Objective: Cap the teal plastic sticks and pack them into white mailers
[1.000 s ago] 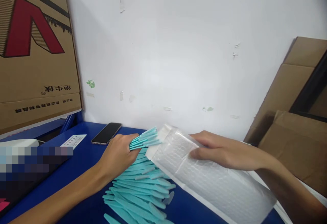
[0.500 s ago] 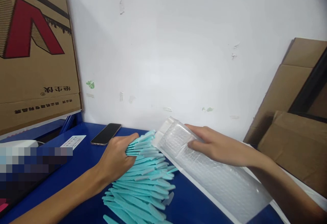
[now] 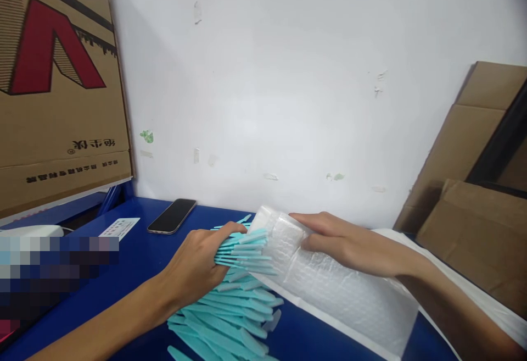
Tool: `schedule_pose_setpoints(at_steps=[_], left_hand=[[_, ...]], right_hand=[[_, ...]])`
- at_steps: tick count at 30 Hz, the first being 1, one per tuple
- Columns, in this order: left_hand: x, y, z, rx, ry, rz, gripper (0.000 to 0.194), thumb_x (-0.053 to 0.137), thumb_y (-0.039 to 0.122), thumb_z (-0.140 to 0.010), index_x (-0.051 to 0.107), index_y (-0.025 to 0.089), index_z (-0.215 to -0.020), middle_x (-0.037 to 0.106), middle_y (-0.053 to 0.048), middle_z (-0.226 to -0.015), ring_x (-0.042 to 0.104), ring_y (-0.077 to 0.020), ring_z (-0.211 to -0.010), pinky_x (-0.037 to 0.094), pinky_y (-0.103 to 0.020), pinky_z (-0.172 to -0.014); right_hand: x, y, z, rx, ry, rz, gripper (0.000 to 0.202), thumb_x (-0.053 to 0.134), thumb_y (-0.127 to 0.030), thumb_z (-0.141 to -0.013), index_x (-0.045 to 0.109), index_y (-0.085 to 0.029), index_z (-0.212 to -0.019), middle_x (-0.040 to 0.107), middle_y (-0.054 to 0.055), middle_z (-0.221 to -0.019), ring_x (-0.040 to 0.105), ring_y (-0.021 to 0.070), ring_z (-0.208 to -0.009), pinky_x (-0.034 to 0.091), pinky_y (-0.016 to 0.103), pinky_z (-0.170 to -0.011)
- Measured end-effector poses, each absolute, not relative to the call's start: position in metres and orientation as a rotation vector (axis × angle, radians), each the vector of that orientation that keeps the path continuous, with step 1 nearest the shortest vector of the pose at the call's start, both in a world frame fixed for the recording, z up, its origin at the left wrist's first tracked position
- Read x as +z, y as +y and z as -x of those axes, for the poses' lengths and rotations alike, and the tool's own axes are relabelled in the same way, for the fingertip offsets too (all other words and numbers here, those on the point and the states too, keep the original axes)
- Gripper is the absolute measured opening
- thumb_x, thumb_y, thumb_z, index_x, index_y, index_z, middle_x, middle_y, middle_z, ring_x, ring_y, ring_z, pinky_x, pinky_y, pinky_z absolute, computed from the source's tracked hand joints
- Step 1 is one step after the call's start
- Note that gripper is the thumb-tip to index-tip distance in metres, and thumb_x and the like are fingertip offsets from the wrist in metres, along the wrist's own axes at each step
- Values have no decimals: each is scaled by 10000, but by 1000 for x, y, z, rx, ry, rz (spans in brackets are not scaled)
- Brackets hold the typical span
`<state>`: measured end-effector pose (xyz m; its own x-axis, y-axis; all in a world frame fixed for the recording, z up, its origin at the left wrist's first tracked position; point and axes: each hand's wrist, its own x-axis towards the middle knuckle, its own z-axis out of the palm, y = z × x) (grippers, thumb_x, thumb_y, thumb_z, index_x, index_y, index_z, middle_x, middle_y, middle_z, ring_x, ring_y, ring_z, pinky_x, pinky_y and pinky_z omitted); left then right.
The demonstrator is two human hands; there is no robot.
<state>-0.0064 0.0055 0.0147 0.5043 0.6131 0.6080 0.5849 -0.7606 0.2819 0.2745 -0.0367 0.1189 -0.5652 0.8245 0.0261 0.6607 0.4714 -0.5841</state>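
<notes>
My left hand [image 3: 201, 265] is closed around a bundle of thin turquoise foam-tipped sticks [image 3: 247, 254], their flat tips pointing right. Below it, a heap of the same turquoise sticks [image 3: 222, 322] lies fanned out on the blue table [image 3: 135, 278]. My right hand [image 3: 337, 243] grips a white translucent bubble mailer [image 3: 349, 300] near its upper end, thumb on the front face. The tips of the held bundle overlap the mailer's upper left edge; whether any are inside it I cannot tell.
A black phone [image 3: 172, 216] and a printed white card [image 3: 120, 228] lie on the table's back left. A large printed cardboard box [image 3: 82, 114] stands at left. Folded cardboard [image 3: 457, 130] leans at right, with white sheeting [image 3: 448, 278] below. The white wall [image 3: 263, 86] rises behind.
My left hand has moved right and slightly down with the bundle, bringing its tips over the mailer's end. The mailer's upper end has dropped lower and tilted flatter.
</notes>
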Motion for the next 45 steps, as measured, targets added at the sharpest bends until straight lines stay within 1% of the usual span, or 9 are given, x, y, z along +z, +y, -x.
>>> schedule_pose_setpoints(at_steps=[4, 10, 15, 19, 23, 29, 34, 38, 45], left_hand=[[16, 4, 5, 968, 1247, -2788, 380, 456, 78, -741, 613, 244, -1044, 716, 29, -731, 625, -178, -547, 325, -254, -523], [18, 7, 6, 620, 1526, -2886, 539, 459, -1, -645, 566, 210, -1129, 754, -25, -883, 702, -235, -726, 366, -273, -566], [21, 8, 6, 529, 1596, -2948, 576, 456, -26, -657, 553, 221, -1169, 749, -38, -968, 714, -217, -859, 438, -239, -611], [19, 9, 7, 488, 1651, -2991, 590, 457, -42, -670, 551, 219, -1191, 735, -46, -1011, 710, -218, -909, 444, -238, -601], [14, 11, 7, 531, 1721, -3060, 605, 454, -51, -662, 553, 208, -1199, 725, -44, -1008, 708, -223, -880, 423, -258, -569], [6, 8, 7, 771, 1694, -3225, 565, 432, -74, -663, 556, 199, -1142, 688, -10, -850, 674, -194, -732, 377, -250, -517], [3, 7, 6, 889, 1586, -3344, 555, 449, -56, -639, 554, 199, -1120, 645, 16, -758, 626, -180, -622, 336, -257, -471], [5, 7, 6, 822, 1582, -3346, 578, 442, -53, -596, 560, 190, -1107, 644, 9, -765, 635, -195, -632, 350, -268, -469], [12, 7, 8, 593, 1690, -3344, 556, 460, -63, -647, 578, 168, -1138, 669, -18, -814, 656, -202, -681, 401, -262, -498]], right_hand=[[119, -37, -274, 773, -2434, 1275, 421, 495, -241, -925, 662, -289, -1308, 753, 7, -981, 659, 266, -966, 502, 309, -767], [121, -36, -277, 764, -2479, 1294, 378, 479, -220, -915, 694, -252, -1225, 733, 19, -980, 644, 264, -996, 489, 301, -760], [123, -37, -280, 807, -2482, 1362, 314, 493, -225, -893, 725, -230, -1104, 726, 28, -1057, 637, 268, -1022, 489, 299, -749], [122, -36, -279, 843, -2467, 1384, 308, 517, -225, -876, 725, -231, -1102, 717, 27, -1126, 637, 258, -1005, 491, 298, -751], [118, -33, -277, 844, -2469, 1334, 322, 497, -209, -882, 722, -226, -1112, 708, 31, -1128, 621, 248, -1007, 481, 302, -784], [114, -29, -271, 956, -2479, 1177, 312, 472, -195, -911, 693, -209, -1130, 699, 21, -1050, 614, 228, -994, 467, 310, -834], [116, -30, -267, 1018, -2485, 1101, 309, 460, -170, -925, 687, -217, -1129, 697, 18, -1125, 620, 225, -1018, 459, 319, -863], [117, -32, -271, 1023, -2454, 1170, 351, 485, -171, -905, 694, -236, -1180, 713, 24, -1125, 623, 243, -1043, 478, 322, -856], [120, -36, -278, 915, -2374, 1359, 350, 528, -243, -879, 726, -248, -1167, 734, 34, -1006, 657, 249, -900, 509, 312, -724]])
